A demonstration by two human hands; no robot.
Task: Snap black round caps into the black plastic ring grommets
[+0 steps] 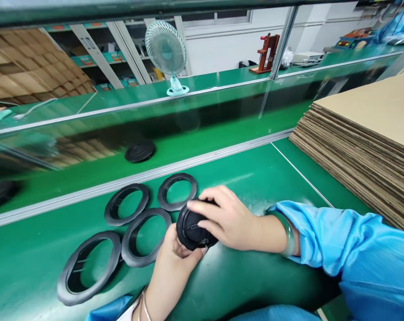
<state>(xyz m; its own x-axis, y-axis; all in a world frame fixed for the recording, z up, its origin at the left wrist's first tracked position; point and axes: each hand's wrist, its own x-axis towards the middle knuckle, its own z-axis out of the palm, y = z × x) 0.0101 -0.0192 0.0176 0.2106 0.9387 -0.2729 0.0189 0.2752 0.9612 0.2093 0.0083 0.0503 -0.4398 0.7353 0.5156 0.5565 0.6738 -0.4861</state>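
A round black plastic part (190, 229) is held tilted above the green bench, its ribbed or slotted face turned partly towards me. My left hand (175, 263) grips it from below, with the thumb along its lower edge. Over its top and right side, my right hand (225, 218) has its fingers curled on the rim and face. Just left of my hands lie several black rings: one ring (177, 191) behind, another ring (145, 238) close to my left hand, a third ring (126, 205) farther back, and a larger-looking ring (88, 267) at the front left.
Behind a metal rail (142, 176) runs a green conveyor belt carrying a black round part (140, 151) and a blurred dark part (1, 194). Cardboard sheets (362, 133) are stacked at right. A fan (166, 53) stands on the shelf beyond.
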